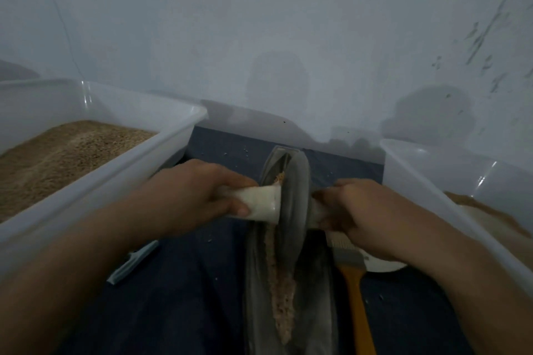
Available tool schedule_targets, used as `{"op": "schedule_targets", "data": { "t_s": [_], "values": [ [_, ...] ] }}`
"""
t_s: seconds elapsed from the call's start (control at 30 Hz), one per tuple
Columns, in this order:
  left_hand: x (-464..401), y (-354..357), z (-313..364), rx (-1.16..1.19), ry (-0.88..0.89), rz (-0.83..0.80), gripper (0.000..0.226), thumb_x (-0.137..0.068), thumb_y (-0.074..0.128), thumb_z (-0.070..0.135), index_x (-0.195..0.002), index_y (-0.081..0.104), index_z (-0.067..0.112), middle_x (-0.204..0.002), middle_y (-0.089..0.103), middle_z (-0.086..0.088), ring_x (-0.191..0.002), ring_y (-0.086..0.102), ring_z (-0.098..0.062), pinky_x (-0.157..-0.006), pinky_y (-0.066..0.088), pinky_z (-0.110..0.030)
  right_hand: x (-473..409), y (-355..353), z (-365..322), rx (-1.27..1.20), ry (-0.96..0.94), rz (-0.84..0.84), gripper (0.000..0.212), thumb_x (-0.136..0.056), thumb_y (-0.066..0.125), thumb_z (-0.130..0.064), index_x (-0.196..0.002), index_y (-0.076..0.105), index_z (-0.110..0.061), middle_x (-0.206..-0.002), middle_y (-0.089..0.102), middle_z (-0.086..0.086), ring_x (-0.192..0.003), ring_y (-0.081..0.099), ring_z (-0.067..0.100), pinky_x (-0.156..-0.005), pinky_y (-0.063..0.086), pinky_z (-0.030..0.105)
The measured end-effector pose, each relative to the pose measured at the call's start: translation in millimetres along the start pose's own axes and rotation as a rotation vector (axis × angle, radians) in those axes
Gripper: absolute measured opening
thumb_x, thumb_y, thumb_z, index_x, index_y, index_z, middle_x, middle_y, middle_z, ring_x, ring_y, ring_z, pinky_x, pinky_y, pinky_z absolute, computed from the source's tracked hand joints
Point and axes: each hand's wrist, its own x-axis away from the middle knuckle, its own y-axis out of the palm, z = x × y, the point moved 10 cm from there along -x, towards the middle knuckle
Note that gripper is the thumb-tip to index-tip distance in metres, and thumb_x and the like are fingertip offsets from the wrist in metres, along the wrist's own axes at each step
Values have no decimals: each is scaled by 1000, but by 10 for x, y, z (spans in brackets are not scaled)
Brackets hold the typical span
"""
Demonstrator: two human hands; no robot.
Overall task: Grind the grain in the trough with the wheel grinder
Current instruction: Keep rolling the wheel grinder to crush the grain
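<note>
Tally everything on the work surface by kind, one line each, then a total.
Clear plastic bins: 2
Trough with grain: 1
Wheel grinder: 1
Brush with orange handle: 1
White bowl, mostly hidden: 1
Pale blue tool, unclear: 1
Total: 7

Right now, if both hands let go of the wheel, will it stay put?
Probably not. The wheel stands on its thin edge in the narrow trough, so it would likely roll or lean. It looks like heavy stone; the left hand and right hand steady it.

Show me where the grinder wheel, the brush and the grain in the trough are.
grinder wheel (298,196), head view, on its grey rim.
brush (356,297), head view, on its orange handle.
grain (281,291), head view, on the brown strip in the trough.
</note>
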Motion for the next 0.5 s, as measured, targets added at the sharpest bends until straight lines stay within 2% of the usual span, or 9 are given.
{"op": "schedule_targets", "data": {
  "t_s": [0.07,0.13,0.23,0.3,0.37,0.43,0.5],
  "values": [
    [-46,-34,-7,-160,14,205,44,-87,55,45,-130,48,43,-118,61,13,-107,56,-10,-90,41,-27,-94,4,85,-22,40,105,57,-94,47,-12,-144,27,-32,-122,48,0,-113,43,16,-86,34,22],
    [-51,-24,53,-242,51,324,45,-88,55,41,-133,49,34,-119,62,8,-107,57,-16,-88,38,-29,-115,24,131,-36,57,160,61,-96,44,-11,-146,16,-32,-127,45,-4,-115,37,14,-81,26,17],
    [-51,-40,77,-216,108,323,44,-85,62,38,-129,55,32,-114,65,6,-103,60,-17,-86,40,-30,-102,37,136,-40,45,144,53,-95,47,-15,-142,30,-32,-123,49,-4,-112,40,13,-82,30,20],
    [-41,-77,61,-93,125,232,43,-81,66,39,-123,58,37,-109,67,12,-99,61,-7,-85,43,-24,-57,6,63,9,-1,81,39,-94,50,-18,-130,46,-32,-114,54,-2,-105,47,12,-77,34,21],
    [-2,-32,45,124,110,27,39,-76,66,46,-113,60,51,-104,67,22,-95,59,7,-84,43,-13,35,-11,-36,-8,-64,-14,27,-93,53,-25,-119,55,-34,-104,60,-3,-95,55,10,-76,41,22],
    [74,30,98,292,125,-176,37,-72,64,52,-108,59,56,-103,66,29,-95,59,10,-83,44,-10,168,-56,-141,-69,-113,-104,19,-90,57,-36,-109,60,-36,-95,64,-7,-85,59,5,-76,47,25],
    [139,48,144,355,144,-296,38,-74,64,50,-111,60,53,-106,65,28,-97,60,8,-85,44,-11,260,-100,-196,-105,-139,-162,23,-87,59,-44,-107,61,-35,-91,64,-8,-80,59,3,-72,47,22]
  ]
}}
